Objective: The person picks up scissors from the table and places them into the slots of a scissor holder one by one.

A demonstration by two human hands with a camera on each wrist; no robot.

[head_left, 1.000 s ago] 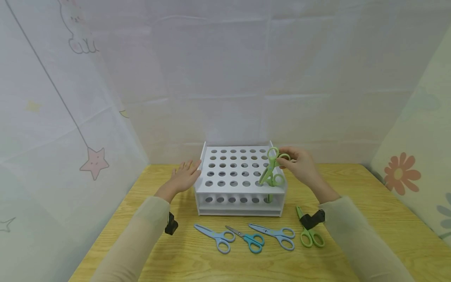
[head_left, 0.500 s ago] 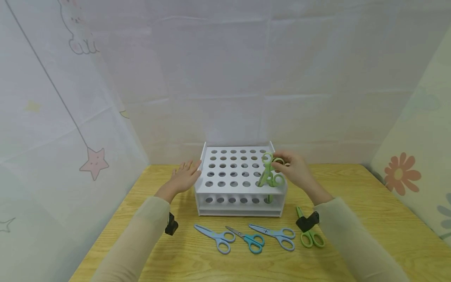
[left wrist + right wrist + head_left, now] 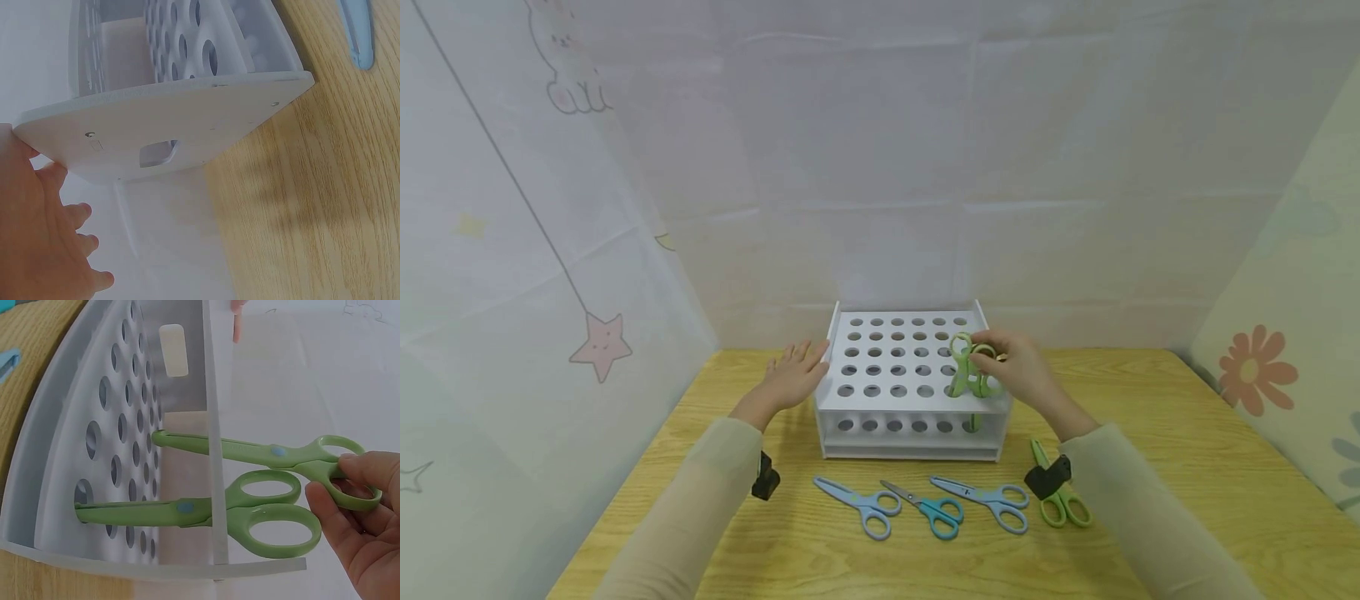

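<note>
Pinched by one handle loop in my right hand (image 3: 1018,367) is a pair of green scissors (image 3: 269,453). Its blade points down through a front-row hole of the white rack (image 3: 887,408), with the tip near the lower holed shelf in the right wrist view. Just beside it, in the front right corner hole, stands a second pair of green scissors (image 3: 150,514). My left hand (image 3: 790,379) rests against the rack's left side panel with fingers spread; the left wrist view shows the thumb side at the panel's edge (image 3: 156,125).
Along the table (image 3: 775,550) in front of the rack lie light blue scissors (image 3: 857,502), teal scissors (image 3: 928,508), more light blue scissors (image 3: 988,500) and green scissors (image 3: 1060,492). The green pair is partly behind my right wrist camera. A white cloth (image 3: 880,167) hangs behind.
My right hand has moved left and down, lowering the green scissors' blade into a front-row hole beside the standing pair. The left hand stays where it was.
</note>
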